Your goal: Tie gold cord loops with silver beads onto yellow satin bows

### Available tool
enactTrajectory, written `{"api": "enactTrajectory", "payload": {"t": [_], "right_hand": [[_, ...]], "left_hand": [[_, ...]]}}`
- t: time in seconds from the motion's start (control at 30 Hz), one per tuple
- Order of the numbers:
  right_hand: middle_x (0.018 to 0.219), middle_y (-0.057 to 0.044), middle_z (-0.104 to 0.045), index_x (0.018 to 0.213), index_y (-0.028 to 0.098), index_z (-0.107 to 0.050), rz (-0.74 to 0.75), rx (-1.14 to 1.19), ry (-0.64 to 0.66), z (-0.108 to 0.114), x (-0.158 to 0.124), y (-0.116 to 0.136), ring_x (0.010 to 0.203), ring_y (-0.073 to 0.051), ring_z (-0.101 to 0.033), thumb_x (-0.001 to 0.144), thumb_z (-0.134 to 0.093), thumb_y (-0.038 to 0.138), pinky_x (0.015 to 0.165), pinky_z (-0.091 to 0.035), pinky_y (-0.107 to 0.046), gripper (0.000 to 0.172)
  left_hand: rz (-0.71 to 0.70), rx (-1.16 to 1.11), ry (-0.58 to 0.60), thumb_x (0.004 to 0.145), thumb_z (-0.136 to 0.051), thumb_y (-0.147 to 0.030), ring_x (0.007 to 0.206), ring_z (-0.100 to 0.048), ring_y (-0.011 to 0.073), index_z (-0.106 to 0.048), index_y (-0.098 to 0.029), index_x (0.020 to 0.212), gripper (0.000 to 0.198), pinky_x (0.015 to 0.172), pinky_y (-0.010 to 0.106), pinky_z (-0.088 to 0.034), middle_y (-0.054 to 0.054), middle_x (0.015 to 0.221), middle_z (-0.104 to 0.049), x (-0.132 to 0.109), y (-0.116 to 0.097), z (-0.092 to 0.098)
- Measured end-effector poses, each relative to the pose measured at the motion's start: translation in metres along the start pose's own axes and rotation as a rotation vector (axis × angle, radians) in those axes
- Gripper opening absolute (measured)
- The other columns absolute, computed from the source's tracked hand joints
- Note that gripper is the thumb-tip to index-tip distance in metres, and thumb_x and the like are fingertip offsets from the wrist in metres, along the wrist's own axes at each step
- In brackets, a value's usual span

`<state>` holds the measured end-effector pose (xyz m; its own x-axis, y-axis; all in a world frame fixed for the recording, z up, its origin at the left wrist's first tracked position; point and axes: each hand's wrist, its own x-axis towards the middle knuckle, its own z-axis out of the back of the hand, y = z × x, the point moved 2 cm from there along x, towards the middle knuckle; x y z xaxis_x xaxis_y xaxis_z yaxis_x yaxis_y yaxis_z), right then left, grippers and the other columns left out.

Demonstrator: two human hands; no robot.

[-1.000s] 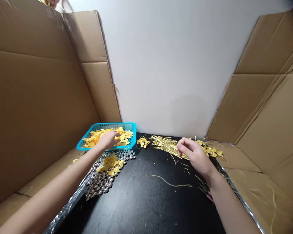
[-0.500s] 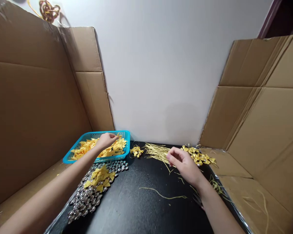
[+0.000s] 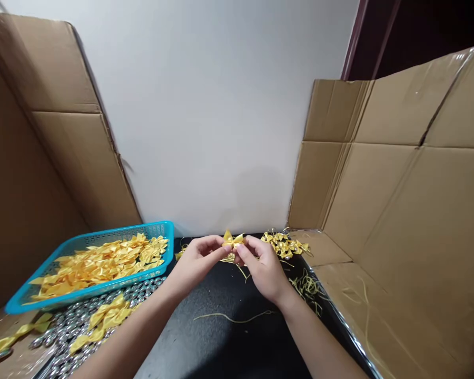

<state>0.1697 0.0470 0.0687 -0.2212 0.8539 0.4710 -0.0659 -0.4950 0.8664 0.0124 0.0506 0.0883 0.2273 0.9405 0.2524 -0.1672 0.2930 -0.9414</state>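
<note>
My left hand (image 3: pixel 199 260) and my right hand (image 3: pixel 265 268) meet above the far part of the black table. Between their thumbs and fingers they pinch a small yellow ribbon bow (image 3: pixel 233 240), one hand on each side. Its lower middle is partly covered by fingertips, so I cannot tell whether a bead is held against it. Behind and below the hands lie gold cords (image 3: pixel 242 271), mostly hidden. A heap of yellow bows with gold ties (image 3: pixel 284 245) sits just right of my right hand.
A blue basket (image 3: pixel 170 243) full of yellow bows stands at left. Silver beads (image 3: pixel 69 318) spread in front of it, with loose bows (image 3: pixel 112 315) on top. One cord (image 3: pixel 237 319) lies mid-table; tangled threads (image 3: pixel 306 287) lie at right. Cardboard walls (image 3: pixel 411 189) flank the table.
My left hand has come from over the basket to the middle with a yellow bow. My right hand has joined it on the bow. The view has turned and shifted.
</note>
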Motion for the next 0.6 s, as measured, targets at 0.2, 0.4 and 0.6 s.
{"api": "enactTrajectory", "payload": {"t": [0.2, 0.4, 0.6], "right_hand": [[0.08, -0.003, -0.071, 0.085, 0.021, -0.068, 0.326, -0.261, 0.011, 0.012, 0.0, 0.013, 0.072, -0.017, -0.063, 0.095, -0.05, 0.022, 0.07, -0.043, -0.03, 0.021], [0.092, -0.002, -0.077, 0.12, 0.03, -0.065, 0.757, -0.643, -0.049, 0.016, -0.012, 0.018, 0.075, -0.018, -0.063, 0.096, -0.047, 0.013, 0.071, -0.036, -0.036, 0.034], [0.096, -0.002, -0.077, 0.117, 0.031, -0.067, 0.757, -0.674, -0.059, 0.008, -0.017, 0.02, 0.078, -0.018, -0.064, 0.094, -0.051, 0.015, 0.075, -0.039, -0.037, 0.033]], "left_hand": [[-0.129, -0.043, -0.122, 0.076, -0.072, -0.034, 0.072, -0.061, 0.0172, -0.07, -0.02, 0.077, 0.014, 0.067, 0.024, -0.049, 0.001, 0.076, -0.069, -0.013, -0.001, 0.002], [-0.038, -0.015, -0.15, 0.077, -0.064, -0.038, 0.064, -0.059, 0.0178, -0.072, -0.021, 0.087, 0.021, 0.056, 0.025, -0.048, 0.002, 0.073, -0.069, -0.03, -0.007, 0.011], [0.059, -0.033, -0.009, 0.071, -0.074, -0.044, 0.056, -0.055, 0.0153, -0.068, -0.019, 0.063, 0.027, 0.056, 0.024, -0.046, 0.0, 0.058, -0.063, -0.037, -0.007, 0.007]]}}
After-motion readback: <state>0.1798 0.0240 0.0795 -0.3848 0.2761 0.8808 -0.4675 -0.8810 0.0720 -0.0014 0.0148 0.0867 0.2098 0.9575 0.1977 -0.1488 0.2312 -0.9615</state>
